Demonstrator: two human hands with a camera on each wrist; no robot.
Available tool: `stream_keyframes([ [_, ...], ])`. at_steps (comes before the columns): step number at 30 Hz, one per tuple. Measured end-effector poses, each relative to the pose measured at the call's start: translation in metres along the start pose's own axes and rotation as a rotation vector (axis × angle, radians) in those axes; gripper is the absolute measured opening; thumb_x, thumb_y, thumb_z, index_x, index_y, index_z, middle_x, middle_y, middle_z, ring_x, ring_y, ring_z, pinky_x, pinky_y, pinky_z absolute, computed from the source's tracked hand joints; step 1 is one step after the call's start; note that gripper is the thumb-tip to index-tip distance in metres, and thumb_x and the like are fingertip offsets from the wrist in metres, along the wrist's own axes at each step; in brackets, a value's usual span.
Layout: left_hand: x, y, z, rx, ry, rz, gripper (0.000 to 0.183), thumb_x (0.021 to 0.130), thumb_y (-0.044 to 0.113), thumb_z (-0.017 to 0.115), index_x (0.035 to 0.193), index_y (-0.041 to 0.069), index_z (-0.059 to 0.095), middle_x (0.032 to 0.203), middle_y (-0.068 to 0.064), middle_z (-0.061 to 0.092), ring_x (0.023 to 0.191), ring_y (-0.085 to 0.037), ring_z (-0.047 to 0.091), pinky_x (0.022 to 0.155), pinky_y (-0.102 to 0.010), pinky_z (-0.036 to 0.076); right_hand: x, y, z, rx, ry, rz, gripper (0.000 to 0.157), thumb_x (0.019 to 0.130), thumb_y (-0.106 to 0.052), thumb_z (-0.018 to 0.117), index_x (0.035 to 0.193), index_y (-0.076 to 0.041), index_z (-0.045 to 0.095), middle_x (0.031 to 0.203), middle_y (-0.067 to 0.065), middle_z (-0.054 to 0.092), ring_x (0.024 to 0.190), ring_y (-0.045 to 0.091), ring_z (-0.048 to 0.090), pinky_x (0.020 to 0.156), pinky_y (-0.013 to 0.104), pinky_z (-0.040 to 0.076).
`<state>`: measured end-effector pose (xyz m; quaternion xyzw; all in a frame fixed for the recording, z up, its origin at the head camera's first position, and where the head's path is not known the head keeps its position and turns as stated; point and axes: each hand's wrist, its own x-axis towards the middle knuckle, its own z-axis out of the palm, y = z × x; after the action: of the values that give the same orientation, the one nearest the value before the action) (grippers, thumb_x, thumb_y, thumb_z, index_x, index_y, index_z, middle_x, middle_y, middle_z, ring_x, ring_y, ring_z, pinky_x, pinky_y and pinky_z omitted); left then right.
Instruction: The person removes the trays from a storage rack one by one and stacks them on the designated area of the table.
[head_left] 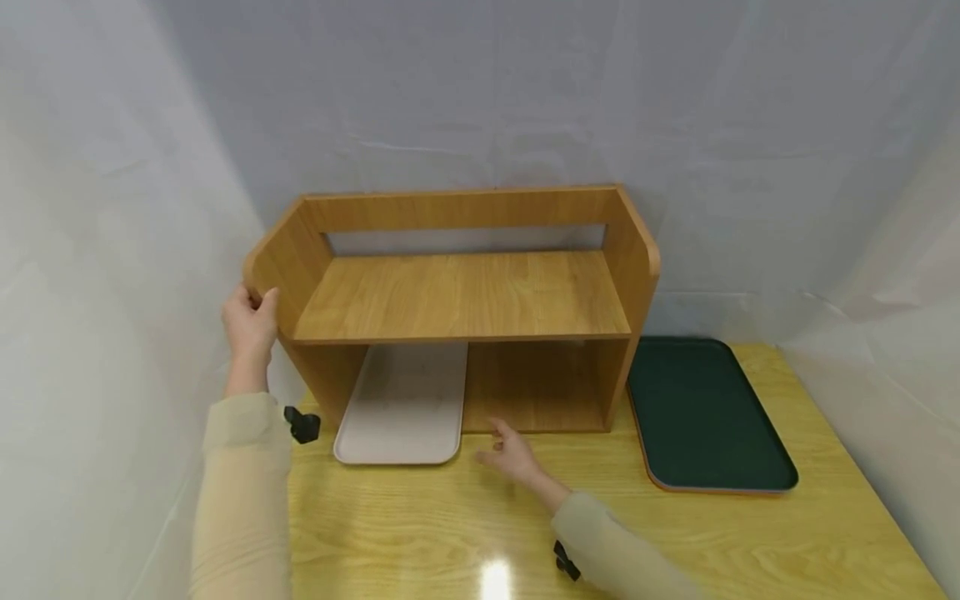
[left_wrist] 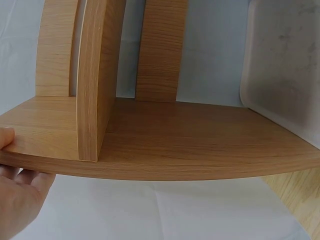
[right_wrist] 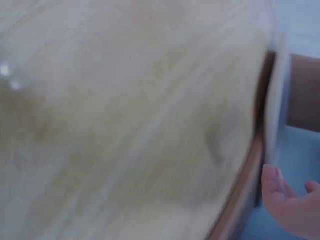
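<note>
A wooden desktop shelf [head_left: 465, 296] with two levels stands on the table against the draped backdrop. My left hand [head_left: 251, 325] grips the edge of its left side panel. In the left wrist view, the thumb lies on the panel's inner face and the fingers [left_wrist: 30, 182] on its outer face. On the lower level, at the left, lies a pale tray [head_left: 405, 408] whose front end juts past the shelf. My right hand [head_left: 513, 456], fingers loosely extended and nothing in them, hovers over the table just right of the tray's front corner. The right wrist view is blurred.
Right of the shelf, a dark green tray [head_left: 708, 417] lies on the wood-grain table [head_left: 420, 533], with an orange rim showing beneath it. White sheeting [head_left: 480, 92] hangs behind and on both sides. A black wrist mount [head_left: 302, 424] sits beside the left sleeve.
</note>
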<state>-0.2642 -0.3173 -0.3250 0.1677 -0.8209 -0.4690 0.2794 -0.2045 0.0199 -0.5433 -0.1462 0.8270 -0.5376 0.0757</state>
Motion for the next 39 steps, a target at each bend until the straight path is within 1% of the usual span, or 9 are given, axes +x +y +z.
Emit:
stream_keyframes([
  [5,-0.002,-0.001,-0.001,0.004,-0.011,-0.002,0.026,0.089,0.023,0.049,0.074,0.006,0.035,0.069,-0.004,0.035,0.056,-0.009,0.034,0.046,-0.02,0.03,0.0,0.006,0.017,-0.031,-0.103,0.003,0.064,0.078,-0.016,0.068,0.13,0.003,0.035,0.124,0.026,0.041,0.104,0.04,0.045,0.08,0.045,0.043],
  [13,-0.001,-0.003,-0.002,0.001,-0.014,-0.008,0.027,0.089,0.024,0.049,0.074,0.007,0.035,0.069,-0.004,0.035,0.056,-0.009,0.034,0.046,-0.02,0.03,0.007,0.009,0.033,0.009,-0.175,-0.064,0.066,0.077,-0.014,0.068,0.128,0.01,0.034,0.129,0.026,0.037,0.118,0.04,0.033,0.096,0.047,0.028],
  [15,0.0,-0.004,-0.002,0.005,-0.008,-0.005,0.028,0.089,0.024,0.049,0.074,0.007,0.034,0.069,-0.004,0.035,0.056,-0.009,0.034,0.046,-0.02,0.03,0.009,0.013,0.038,0.011,-0.202,-0.083,0.066,0.079,-0.02,0.067,0.13,0.007,0.034,0.131,0.023,0.036,0.121,0.037,0.031,0.097,0.045,0.027],
  [18,0.001,-0.004,-0.002,0.014,-0.007,0.003,0.028,0.089,0.024,0.049,0.074,0.007,0.034,0.068,-0.004,0.034,0.055,-0.009,0.034,0.046,-0.02,0.03,0.01,0.013,0.043,0.004,-0.241,-0.068,0.066,0.081,-0.026,0.065,0.132,0.002,0.034,0.132,0.02,0.036,0.121,0.036,0.032,0.096,0.045,0.029],
  [20,0.001,-0.004,-0.001,0.023,-0.009,0.009,0.028,0.09,0.024,0.049,0.074,0.007,0.034,0.069,-0.005,0.034,0.056,-0.009,0.034,0.046,-0.02,0.03,0.01,0.012,0.045,-0.046,-0.242,-0.031,0.066,0.081,-0.031,0.064,0.132,-0.002,0.035,0.132,0.017,0.037,0.12,0.035,0.033,0.095,0.047,0.028],
  [23,0.002,-0.003,-0.001,0.015,-0.013,0.006,0.027,0.089,0.024,0.049,0.074,0.007,0.035,0.07,-0.005,0.035,0.057,-0.01,0.034,0.046,-0.02,0.03,0.007,0.004,0.046,-0.123,-0.232,0.046,0.064,0.08,-0.032,0.065,0.132,-0.007,0.037,0.13,0.017,0.038,0.119,0.037,0.033,0.092,0.06,0.021],
  [27,0.001,-0.002,-0.001,0.009,-0.013,0.001,0.026,0.089,0.024,0.049,0.075,0.007,0.036,0.07,-0.004,0.035,0.057,-0.01,0.035,0.047,-0.02,0.03,0.007,0.001,0.048,-0.206,-0.227,0.106,0.064,0.079,-0.036,0.064,0.132,-0.011,0.039,0.13,0.015,0.039,0.119,0.039,0.03,0.087,0.068,0.014],
  [34,0.001,-0.001,0.001,0.014,-0.017,-0.003,0.025,0.09,0.024,0.049,0.076,0.007,0.037,0.071,-0.005,0.036,0.058,-0.01,0.035,0.048,-0.02,0.031,0.009,-0.001,0.053,-0.284,-0.217,0.126,0.063,0.081,-0.038,0.061,0.132,-0.007,0.038,0.133,0.013,0.037,0.12,0.036,0.03,0.088,0.063,0.02],
  [39,-0.001,0.0,0.001,0.023,-0.031,0.002,0.029,0.09,0.026,0.048,0.075,0.006,0.033,0.07,-0.006,0.034,0.056,-0.01,0.034,0.046,-0.02,0.03,0.006,-0.001,0.055,-0.284,-0.18,0.124,0.062,0.084,-0.034,0.058,0.131,-0.001,0.037,0.132,0.017,0.036,0.12,0.038,0.029,0.088,0.063,0.021],
])
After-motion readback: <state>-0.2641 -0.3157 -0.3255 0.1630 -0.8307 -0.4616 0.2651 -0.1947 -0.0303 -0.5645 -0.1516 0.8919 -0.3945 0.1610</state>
